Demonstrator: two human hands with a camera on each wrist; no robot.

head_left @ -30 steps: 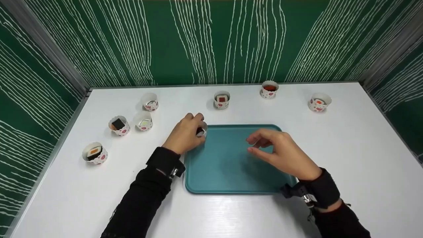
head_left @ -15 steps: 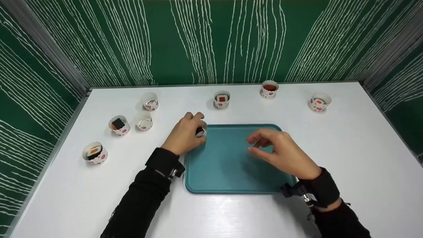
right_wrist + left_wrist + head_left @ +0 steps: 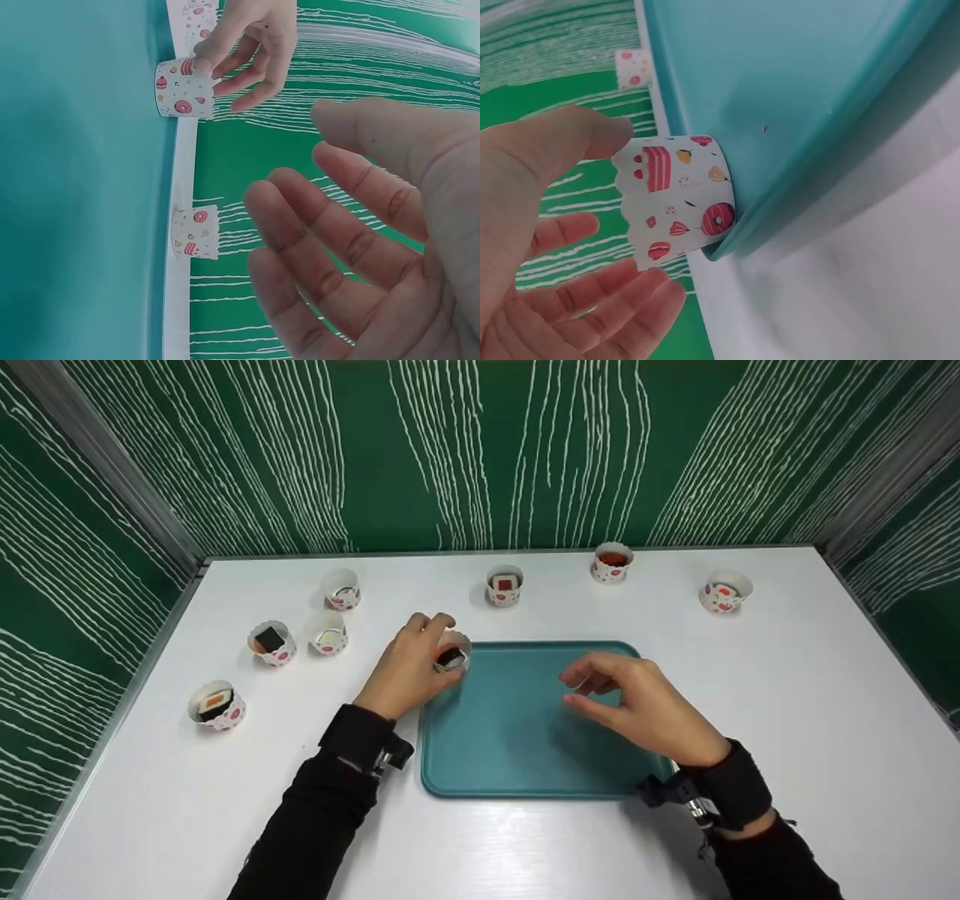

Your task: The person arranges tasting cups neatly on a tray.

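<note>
A paper cupcake cup [image 3: 453,651] printed with cakes and donuts stands at the far left corner of the teal tray [image 3: 540,793]. Something dark is inside it. My left hand [image 3: 405,667] is around the cup's near left side, fingers loosened. In the left wrist view, the thumb is by the scalloped rim of the cup [image 3: 679,195], and the other fingers [image 3: 622,315] spread around the rim's other side; whether any still touch is hard to tell. Over the tray's right part hovers my right hand [image 3: 637,701], fingers loosely bent, holding nothing.
Left of the tray are several similar cups, including one with a sushi-like piece [image 3: 216,706] and one with a dark-topped piece [image 3: 271,643]. Behind it stand a cup [image 3: 503,586], a red-filled cup [image 3: 613,563] and another cup [image 3: 725,591]. Green walls enclose the white table [image 3: 795,690].
My left hand has loosened and drawn slightly left from the cup, showing more of it. The cup remains at the tray corner. My right hand has stayed still.
</note>
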